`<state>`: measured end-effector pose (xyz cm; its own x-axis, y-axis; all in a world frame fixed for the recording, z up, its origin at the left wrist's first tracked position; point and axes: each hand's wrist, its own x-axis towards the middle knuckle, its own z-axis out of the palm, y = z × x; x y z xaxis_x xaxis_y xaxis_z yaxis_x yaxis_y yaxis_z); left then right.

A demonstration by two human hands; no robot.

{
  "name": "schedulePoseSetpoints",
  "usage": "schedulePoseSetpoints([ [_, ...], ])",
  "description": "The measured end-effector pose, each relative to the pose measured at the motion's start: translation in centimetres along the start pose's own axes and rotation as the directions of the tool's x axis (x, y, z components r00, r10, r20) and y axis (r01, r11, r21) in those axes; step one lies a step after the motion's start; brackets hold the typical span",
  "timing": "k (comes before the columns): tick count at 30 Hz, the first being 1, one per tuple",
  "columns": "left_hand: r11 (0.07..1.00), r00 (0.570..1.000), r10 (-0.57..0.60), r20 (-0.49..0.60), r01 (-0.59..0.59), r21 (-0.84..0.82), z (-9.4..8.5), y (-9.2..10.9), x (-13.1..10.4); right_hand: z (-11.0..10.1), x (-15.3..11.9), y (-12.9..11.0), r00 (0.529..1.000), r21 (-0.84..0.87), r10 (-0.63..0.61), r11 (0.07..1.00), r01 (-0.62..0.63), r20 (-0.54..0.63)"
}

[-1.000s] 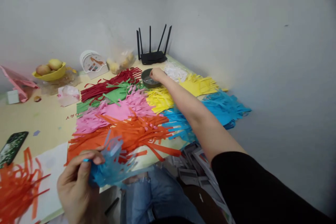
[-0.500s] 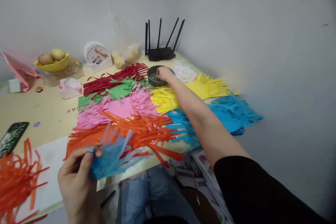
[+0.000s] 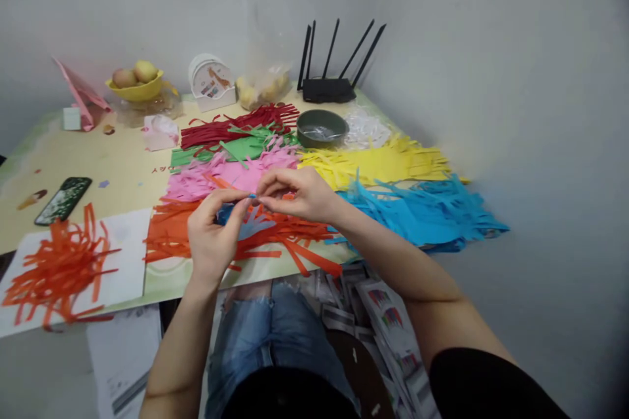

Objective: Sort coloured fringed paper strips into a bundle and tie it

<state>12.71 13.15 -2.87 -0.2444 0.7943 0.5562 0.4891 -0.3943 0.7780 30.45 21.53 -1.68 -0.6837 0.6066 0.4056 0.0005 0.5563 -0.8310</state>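
Tbl. (image 3: 128, 160) has a pale-yellow printed top. Rear, L to R: sm. pale box (image 3: 71, 118), pink stand (image 3: 88, 119), giraffe-print holder (image 3: 212, 85), clear bag (image 3: 261, 91) w/ yellow contents, blk. router (image 3: 328, 90). Ctr., back to front: dk. red fringe (image 3: 236, 128), green fringe (image 3: 246, 148), pink fringe (image 3: 240, 174), orange fringe (image 3: 167, 230), rows overlapping. R side: dk. bowl (image 3: 320, 142) next to wht. shreds (image 3: 368, 131); yellow fringe (image 3: 383, 163) and blue fringe (image 3: 422, 215) nearer front. L side: phone (image 3: 63, 200), plus wht. sheet (image 3: 130, 250) at front edge, orange bunch (image 3: 63, 262) atop.
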Motion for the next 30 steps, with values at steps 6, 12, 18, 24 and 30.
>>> schedulePoseSetpoints([
  [6, 0.998, 0.997, 0.065, 0.038, -0.066, 0.026, -1.8, 0.9, -1.8, 2.3, -0.7, -1.4, 0.995, 0.225, 0.101, 0.969, -0.102, 0.016],
  [12, 0.983, 0.991, 0.094, 0.095, -0.107, 0.146, -3.4, 1.4, -2.6, 4.3, -1.2, -2.2, 0.989, 0.337, 0.150, 0.931, -0.140, -0.005],
  [18, 0.997, 0.997, -0.071, -0.040, 0.071, -0.007, -3.5, 0.5, -3.8, 5.8, -1.5, -2.0, 0.977, 0.357, 0.210, 0.915, -0.186, -0.027],
  [24, 0.974, 0.979, -0.178, -0.097, 0.162, -0.157, -3.4, -0.2, -5.3, 8.7, -1.9, -1.8, 0.959, 0.391, 0.241, 0.905, -0.165, -0.152],
  [30, 0.957, 0.955, -0.229, -0.190, 0.185, -0.223, -3.3, -1.0, -6.4, 9.7, -1.9, -1.7, 0.951, 0.439, 0.294, 0.871, -0.223, -0.099],
])
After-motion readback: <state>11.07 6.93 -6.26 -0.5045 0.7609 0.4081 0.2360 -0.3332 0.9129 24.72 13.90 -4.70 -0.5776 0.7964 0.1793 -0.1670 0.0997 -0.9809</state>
